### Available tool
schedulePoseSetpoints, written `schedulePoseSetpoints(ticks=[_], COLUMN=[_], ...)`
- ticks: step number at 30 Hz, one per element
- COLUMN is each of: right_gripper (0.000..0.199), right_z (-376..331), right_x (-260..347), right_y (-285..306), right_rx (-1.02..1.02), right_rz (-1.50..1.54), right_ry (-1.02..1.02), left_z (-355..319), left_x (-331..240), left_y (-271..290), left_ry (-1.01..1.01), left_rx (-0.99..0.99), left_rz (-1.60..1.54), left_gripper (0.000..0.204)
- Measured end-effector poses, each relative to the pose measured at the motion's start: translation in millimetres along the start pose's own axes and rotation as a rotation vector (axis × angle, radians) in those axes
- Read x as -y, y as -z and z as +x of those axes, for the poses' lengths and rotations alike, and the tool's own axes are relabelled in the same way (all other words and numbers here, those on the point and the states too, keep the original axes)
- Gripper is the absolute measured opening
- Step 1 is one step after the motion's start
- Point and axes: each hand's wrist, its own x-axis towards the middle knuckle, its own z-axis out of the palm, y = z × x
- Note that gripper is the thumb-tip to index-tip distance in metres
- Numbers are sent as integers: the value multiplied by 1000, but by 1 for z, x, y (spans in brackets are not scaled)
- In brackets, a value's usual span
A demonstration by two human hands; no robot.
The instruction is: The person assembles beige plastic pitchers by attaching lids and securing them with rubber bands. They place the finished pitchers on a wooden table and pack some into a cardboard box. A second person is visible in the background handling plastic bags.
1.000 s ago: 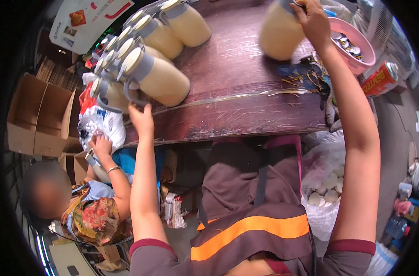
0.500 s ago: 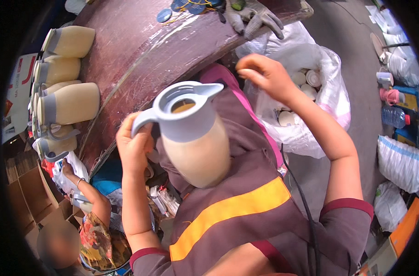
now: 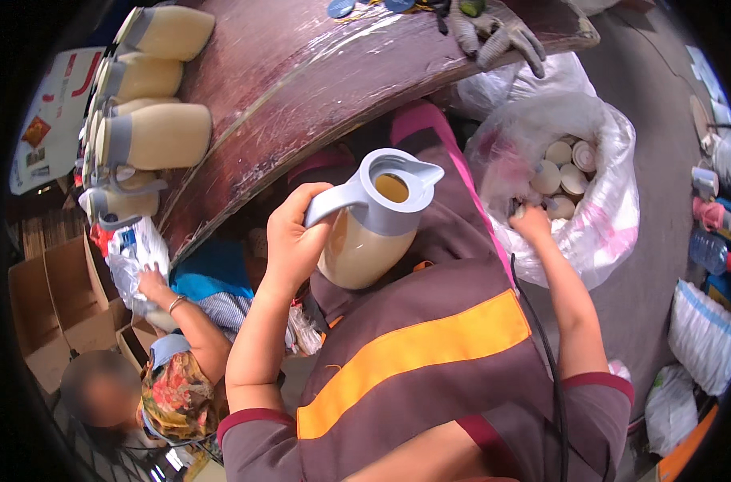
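Note:
My left hand (image 3: 298, 233) is wrapped round the grey handle of a thermos jug (image 3: 365, 255). This jug has a cream body, a grey collar with a spout and an uncapped round mouth. It is held tilted over my lap, its mouth towards the table. At the right, my right hand (image 3: 532, 223) is down in the mouth of a translucent plastic bag (image 3: 614, 225). Its fingers are bent close together, and what they grip, if anything, is hidden. Several round cream lids (image 3: 574, 180) lie in the bag beside that hand.
Several similar jugs (image 3: 169, 136) stand along the left of the dark red table (image 3: 301, 96). Grey work gloves (image 3: 498, 40) lie on its far edge. At left, a co-worker's hand (image 3: 151, 281) touches a plastic bag near cardboard boxes (image 3: 56, 281). A black cable (image 3: 542, 345) hangs at my right.
My right hand has gone from above the table edge down into the bag of lids. The jug in my left hand has shifted right and tipped differently; the view has shifted too.

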Motion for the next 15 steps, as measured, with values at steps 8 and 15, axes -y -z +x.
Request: schedulePoseSetpoints(ticks=[8, 15], right_gripper=[58, 55], right_z=[-147, -169], right_x=[234, 271], right_y=[192, 179], right_rx=[-422, -392], right_rz=[582, 359], right_ry=[1183, 1477], left_z=[-19, -15], left_x=[-15, 13], left_y=[-13, 12], left_ry=[-34, -64], left_rx=[48, 42], left_rz=[64, 1], left_gripper=[29, 30])
